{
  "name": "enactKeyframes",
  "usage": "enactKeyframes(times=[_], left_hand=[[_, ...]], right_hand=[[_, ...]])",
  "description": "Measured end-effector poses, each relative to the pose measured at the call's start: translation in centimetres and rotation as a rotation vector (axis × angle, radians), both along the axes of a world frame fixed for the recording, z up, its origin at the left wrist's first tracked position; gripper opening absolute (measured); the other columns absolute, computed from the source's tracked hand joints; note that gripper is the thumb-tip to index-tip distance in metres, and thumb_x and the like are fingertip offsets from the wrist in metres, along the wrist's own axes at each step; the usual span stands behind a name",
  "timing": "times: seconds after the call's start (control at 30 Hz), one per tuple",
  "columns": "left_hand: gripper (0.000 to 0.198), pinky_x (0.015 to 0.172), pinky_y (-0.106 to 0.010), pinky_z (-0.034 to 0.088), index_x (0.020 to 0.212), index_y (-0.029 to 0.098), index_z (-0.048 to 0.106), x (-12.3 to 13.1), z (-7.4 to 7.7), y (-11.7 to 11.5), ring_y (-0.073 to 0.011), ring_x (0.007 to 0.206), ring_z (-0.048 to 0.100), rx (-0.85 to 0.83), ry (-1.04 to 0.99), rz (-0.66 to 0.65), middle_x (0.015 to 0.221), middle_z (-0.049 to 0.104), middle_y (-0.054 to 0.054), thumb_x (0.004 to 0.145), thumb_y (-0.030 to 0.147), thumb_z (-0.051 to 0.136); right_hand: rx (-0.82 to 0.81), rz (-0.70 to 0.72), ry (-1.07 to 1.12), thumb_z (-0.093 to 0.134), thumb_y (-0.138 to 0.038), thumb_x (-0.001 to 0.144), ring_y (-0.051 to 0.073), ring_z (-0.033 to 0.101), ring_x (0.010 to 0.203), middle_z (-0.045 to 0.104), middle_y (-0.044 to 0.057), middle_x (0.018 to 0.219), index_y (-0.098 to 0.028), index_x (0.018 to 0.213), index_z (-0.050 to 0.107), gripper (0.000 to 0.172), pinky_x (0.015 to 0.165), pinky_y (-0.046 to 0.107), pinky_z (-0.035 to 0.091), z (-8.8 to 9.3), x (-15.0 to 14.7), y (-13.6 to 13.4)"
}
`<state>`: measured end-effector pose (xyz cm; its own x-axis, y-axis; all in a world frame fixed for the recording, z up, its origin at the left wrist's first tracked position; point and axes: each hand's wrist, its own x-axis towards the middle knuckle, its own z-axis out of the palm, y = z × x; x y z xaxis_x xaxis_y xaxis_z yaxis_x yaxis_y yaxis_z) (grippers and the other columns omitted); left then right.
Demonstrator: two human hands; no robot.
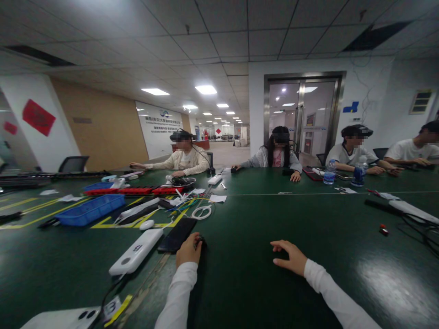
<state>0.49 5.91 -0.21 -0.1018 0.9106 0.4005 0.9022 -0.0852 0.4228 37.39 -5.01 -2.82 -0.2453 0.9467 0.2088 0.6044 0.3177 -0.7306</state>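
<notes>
My left hand (188, 250) rests on the dark green table (260, 256), its fingers curled round a small black object (201, 241) that I cannot make out. Just left of it lies a black phone (177, 234), and further left a white power strip (136, 252). My right hand (288, 257) lies on the bare table surface, fingers loosely bent and apart, holding nothing. Both arms wear white sleeves.
A blue tray (91, 209), a red power strip (133, 191), coiled white cable (201, 212) and loose wires lie to the left. Another white device (63, 319) sits at the near left edge. Several people sit along the far side. Black cables (420, 227) lie at right.
</notes>
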Motion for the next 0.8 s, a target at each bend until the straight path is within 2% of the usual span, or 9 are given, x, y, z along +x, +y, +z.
enactKeyframes(times=[0.17,0.27,0.37,0.6,0.7,0.8], left_hand=[[0.026,0.074,-0.026,0.042,0.097,0.024,0.05,0.4,-0.1,-0.2,-0.014,0.085,0.056,0.002,-0.019,-0.017,0.092,0.062,0.0,0.071,0.024,0.047],[0.026,0.076,-0.027,0.042,0.097,0.022,0.05,2.2,-0.1,-0.6,-0.0137,0.084,0.056,-0.011,-0.045,-0.064,0.092,0.062,-0.001,0.071,0.023,0.047],[0.028,0.078,-0.028,0.041,0.099,0.022,0.049,5.8,-0.2,-1.6,-0.0135,0.085,0.055,-0.026,-0.058,-0.179,0.092,0.061,-0.001,0.072,0.021,0.046],[0.035,0.082,-0.032,0.037,0.106,0.023,0.048,16.0,-0.1,-5.7,-0.0147,0.091,0.053,-0.07,-0.031,-0.561,0.096,0.06,-0.002,0.071,0.016,0.047],[0.039,0.084,-0.033,0.036,0.108,0.023,0.048,18.6,0.0,-6.9,-0.0156,0.094,0.051,-0.108,-0.034,-0.672,0.098,0.059,-0.003,0.07,0.014,0.048],[0.039,0.084,-0.034,0.036,0.107,0.023,0.048,19.6,-0.2,-7.3,-0.0161,0.095,0.05,-0.102,-0.048,-0.704,0.099,0.058,-0.003,0.069,0.014,0.047]], right_hand=[[0.0,-0.006,0.01,0.057,-0.035,0.073,0.02,0.049,0.095,0.053,0.002,0.1,-0.025,0.113,0.044,0.043,0.083,0.036,0.039,0.5,-0.1,-0.5],[-0.003,-0.016,0.005,0.057,-0.035,0.073,0.02,0.049,0.095,0.052,0.002,0.101,-0.025,0.113,0.044,0.044,0.084,0.036,0.039,0.6,-0.2,-0.6],[0.006,-0.018,-0.004,0.058,-0.035,0.071,0.02,0.049,0.094,0.053,0.002,0.099,-0.025,0.113,0.045,0.045,0.084,0.036,0.039,0.5,-0.1,-0.4],[0.07,-0.022,-0.009,0.063,-0.033,0.066,0.02,0.051,0.089,0.056,0.002,0.095,-0.024,0.119,0.039,0.059,0.082,0.035,0.038,0.3,-0.2,0.2],[0.098,-0.036,-0.028,0.066,-0.033,0.063,0.02,0.051,0.087,0.057,0.002,0.094,-0.023,0.116,0.043,0.058,0.08,0.035,0.039,0.3,-0.2,0.4],[0.094,-0.04,-0.049,0.067,-0.034,0.061,0.022,0.051,0.088,0.057,0.004,0.094,-0.023,0.112,0.047,0.057,0.08,0.036,0.039,0.4,-0.2,0.6]])
